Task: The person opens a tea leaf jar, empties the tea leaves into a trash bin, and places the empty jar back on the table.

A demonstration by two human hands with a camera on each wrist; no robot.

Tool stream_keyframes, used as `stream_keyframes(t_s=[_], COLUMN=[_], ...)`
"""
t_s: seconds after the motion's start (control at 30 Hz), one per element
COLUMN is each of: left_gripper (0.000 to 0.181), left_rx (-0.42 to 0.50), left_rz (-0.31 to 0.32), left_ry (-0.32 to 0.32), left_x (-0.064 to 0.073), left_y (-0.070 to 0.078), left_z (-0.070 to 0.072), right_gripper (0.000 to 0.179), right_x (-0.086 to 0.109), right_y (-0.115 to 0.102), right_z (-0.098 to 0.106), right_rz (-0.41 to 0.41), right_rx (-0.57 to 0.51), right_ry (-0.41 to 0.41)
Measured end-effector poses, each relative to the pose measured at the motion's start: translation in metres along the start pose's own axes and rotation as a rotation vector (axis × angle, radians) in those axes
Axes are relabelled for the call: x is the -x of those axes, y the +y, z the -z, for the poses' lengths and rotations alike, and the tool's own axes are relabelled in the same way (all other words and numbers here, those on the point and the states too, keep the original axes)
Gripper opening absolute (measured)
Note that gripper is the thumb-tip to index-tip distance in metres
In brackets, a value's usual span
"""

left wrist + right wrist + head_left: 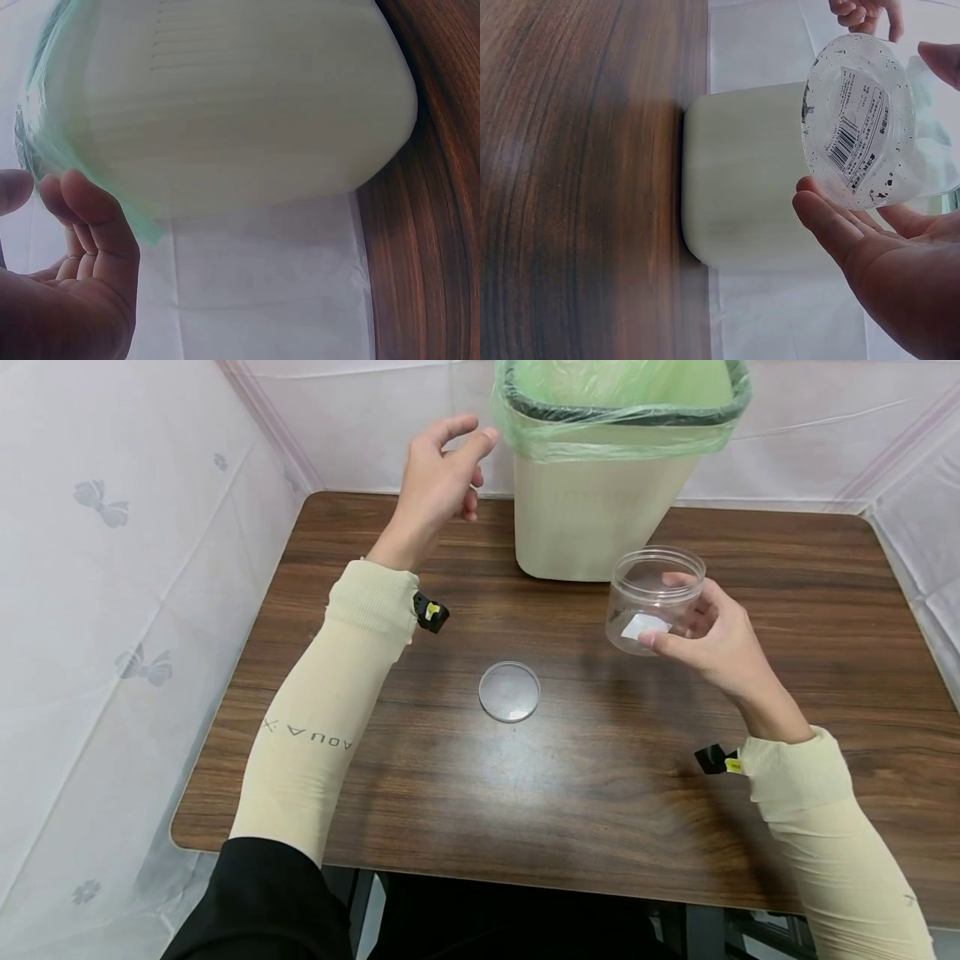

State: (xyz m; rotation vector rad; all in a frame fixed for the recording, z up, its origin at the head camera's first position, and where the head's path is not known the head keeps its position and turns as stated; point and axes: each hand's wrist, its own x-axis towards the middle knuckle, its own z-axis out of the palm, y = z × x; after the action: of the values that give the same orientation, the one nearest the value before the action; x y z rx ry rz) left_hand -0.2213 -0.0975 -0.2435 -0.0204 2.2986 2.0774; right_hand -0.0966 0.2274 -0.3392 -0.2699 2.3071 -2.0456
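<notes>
My right hand (pixel 727 639) grips a clear plastic jar (pixel 627 602) from its right side, holding it above the table. The jar has no lid on, and its mouth faces up. In the right wrist view a white barcode label (pixel 859 129) shows on the jar's base, with dark specks around it. A round clear lid (pixel 509 692) lies flat on the table, left of the jar. My left hand (pixel 441 475) is raised beside the bin's left side, its fingers loosely bent and nothing visible in them.
At the table's far edge stands a cream trash bin (pixel 592 510) lined with a green plastic bag (pixel 622 443). Pale patterned sheeting (pixel 135 610) hangs to the left and behind the brown wooden table (pixel 570 810).
</notes>
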Motion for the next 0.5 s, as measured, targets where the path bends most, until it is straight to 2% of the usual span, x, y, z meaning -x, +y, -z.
stream_keyframes(t_s=[0.13,0.3,0.5], left_gripper=[0.044,0.044,0.045], left_rx=[-0.006,-0.007,-0.016], left_rz=[0.001,0.012,0.006], left_ry=[-0.004,-0.005,-0.010], left_x=[0.0000,-0.0003,-0.0004], left_y=[-0.0013,-0.0035,-0.0062], left_z=[0.0005,0.0013,0.0021], right_gripper=[0.066,0.067,0.068], right_x=[0.0015,0.0033,0.0035], right_y=[0.0022,0.0055,0.0101], right_z=[0.0002,0.0015,-0.0002], right_rz=[-0.009,-0.023,-0.033], right_rx=[-0.008,0.038,0.019], right_ry=[-0.002,-0.005,-0.019])
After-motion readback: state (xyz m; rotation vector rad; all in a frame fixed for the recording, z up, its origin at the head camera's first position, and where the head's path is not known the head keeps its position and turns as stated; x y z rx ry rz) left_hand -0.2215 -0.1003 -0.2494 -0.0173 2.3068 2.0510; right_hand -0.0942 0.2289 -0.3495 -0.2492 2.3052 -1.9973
